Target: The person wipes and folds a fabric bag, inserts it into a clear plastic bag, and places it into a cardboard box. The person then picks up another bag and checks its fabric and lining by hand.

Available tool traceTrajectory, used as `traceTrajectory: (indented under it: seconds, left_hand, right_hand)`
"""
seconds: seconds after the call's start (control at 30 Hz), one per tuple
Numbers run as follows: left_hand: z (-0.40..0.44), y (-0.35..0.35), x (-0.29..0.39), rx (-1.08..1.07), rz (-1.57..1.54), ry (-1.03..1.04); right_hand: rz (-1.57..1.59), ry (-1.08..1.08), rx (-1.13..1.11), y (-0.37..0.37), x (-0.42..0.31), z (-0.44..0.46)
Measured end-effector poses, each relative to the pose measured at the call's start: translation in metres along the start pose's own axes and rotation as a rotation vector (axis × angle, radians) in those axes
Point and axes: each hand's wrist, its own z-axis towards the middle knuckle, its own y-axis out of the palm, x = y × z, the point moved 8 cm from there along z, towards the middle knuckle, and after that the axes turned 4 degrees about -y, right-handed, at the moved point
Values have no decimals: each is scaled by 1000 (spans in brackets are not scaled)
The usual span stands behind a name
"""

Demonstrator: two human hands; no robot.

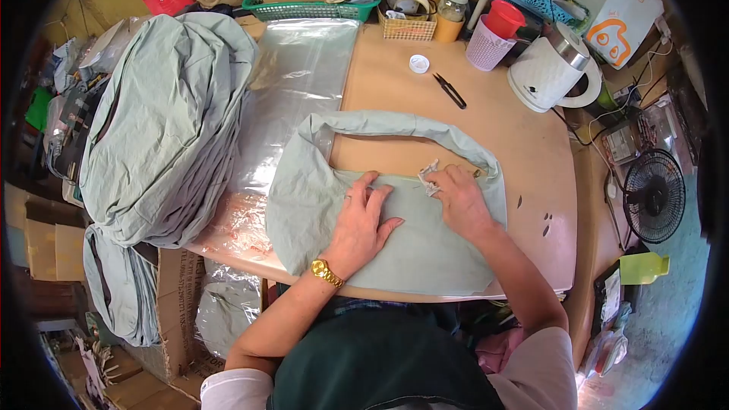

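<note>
A pale grey-green fabric bag lies flat on the brown table, its wide strap looped away from me. My left hand rests on the bag's upper left part with fingers spread, a gold watch at the wrist. At the bag's upper edge on the right, my right hand has its fingers closed on a small crumpled whitish piece. Black thread snips and a small white round lid lie beyond the strap.
A tall pile of similar bags stands at the left, beside clear plastic sheets. Baskets, cups and a white kettle line the back. A black fan is at the right. Cardboard boxes sit below left.
</note>
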Motion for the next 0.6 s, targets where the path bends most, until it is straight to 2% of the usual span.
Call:
traceTrajectory:
  seconds: [0.07, 0.1, 0.17, 0.2, 0.27, 0.3, 0.37, 0.43, 0.47, 0.5, 0.53, 0.57, 0.6]
  left_hand:
    - [1, 4, -5, -36, -9, -17]
    - [5, 0, 2, -37, -12, -18]
    - [22, -12, 3, -56, -240, -223]
    - [27, -12, -1, -49, -238, -227]
    - [34, -6, 11, -127, -333, 42]
    - [38, -11, 11, -127, -335, 42]
    - [43, -41, -30, 75, -649, -424]
    - [55, -110, -73, 484, -696, -404]
    - [50, -147, -94, 613, -532, -454]
    - [47, -169, -110, 762, -806, -563]
    - [56, -192, -97, 699, -440, -379]
    - [56, -189, -93, 698, -440, -375]
    - [66, -189, -41, 672, -37, -161]
  right_hand:
    - [336, 155, 23, -6, 13, 8]
    - [334, 158, 20, -12, 6, 11]
    - [535, 258, 13, -18, -1, 20]
    - [536, 250, 8, -16, -5, 23]
    - [734, 185, 51, -16, -17, 23]
    - [733, 185, 49, -20, -15, 23]
    - [701, 245, 137, -43, 8, 19]
    - [509, 227, 332, -71, 41, 6]
    - [505, 226, 331, -77, 46, 2]
    - [694, 309, 392, -80, 58, -4]
    - [886, 392, 455, -80, 66, -10]
    - [886, 391, 460, -77, 66, -11]
    - [815, 364, 410, -69, 61, -10]
